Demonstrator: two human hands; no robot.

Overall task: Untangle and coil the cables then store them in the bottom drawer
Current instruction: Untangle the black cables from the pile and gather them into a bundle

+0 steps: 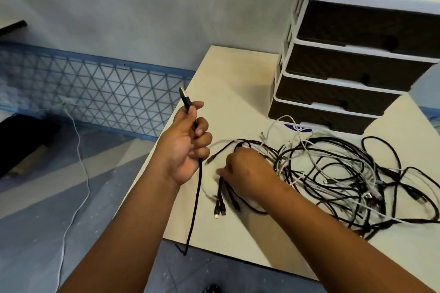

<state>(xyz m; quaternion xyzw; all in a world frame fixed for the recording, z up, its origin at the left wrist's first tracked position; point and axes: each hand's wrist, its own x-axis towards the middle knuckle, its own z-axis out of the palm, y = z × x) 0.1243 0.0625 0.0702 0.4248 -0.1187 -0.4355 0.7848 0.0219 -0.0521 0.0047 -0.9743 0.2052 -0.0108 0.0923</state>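
Cables (333, 173), black and white, lie in one tangled heap on the bench (238, 74), too knotted to count; the heap spreads from under the right hand (247, 173) out to that hand's right, and reaches up to the foot of the drawer unit (345, 78). The left hand (185, 143) is raised just left of the right one, its grip clamped round one black cable (194, 209) just below a USB plug (184, 97) that sticks up above the fist; the cable hangs down from the fist past the bench edge. The right hand rests on the near left edge of the heap, fingers curled down among the strands; whether its grip is clamped on a strand I cannot tell. Just below its fingers a bunch of short black ends (222, 200) with small plugs fans out on the bench, about three or four. The unit stands beyond the right hand and shows four dark drawers, all pushed in; the bottom drawer (319, 116) is the one nearest the heap. One white cord (76, 169) trails over the floor far left of the left hand.
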